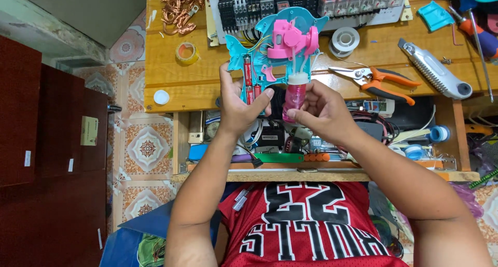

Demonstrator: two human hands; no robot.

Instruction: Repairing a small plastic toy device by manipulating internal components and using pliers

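1. Left hand point(236, 103) had its grip closed around the lower left part of a teal toy shell point(259, 49), thumb pressed across the front next to the red batteries point(248, 72) in its handle.
2. Right hand point(319, 108) had its grip pinched shut on a small pink bottle point(294, 98) with a white cap, fingers wrapped round the bottle's lower half.
3. Bottle stood upright, cap touching the underside of the pink mechanism point(290, 38) seated inside the open shell.
4. Toy was held up between both hands, in front of the near edge of the wooden table point(171, 80), just above the shelf space beneath it.
5. On the table right of the toy: orange-handled pliers point(376, 80), a grey utility knife point(433, 70), a white tape roll point(345, 38).
6. Left of the toy: a yellow tape roll point(187, 52), a pile of copper wire point(176, 5), a white cap point(161, 97) near the edge.
7. Behind the toy lay a white panel with black terminal blocks point(244, 7).
8. Lower shelf point(311, 176) under the table held mixed clutter, a green strip point(280, 157) among it.
9. Person wore a red jersey point(306, 225).
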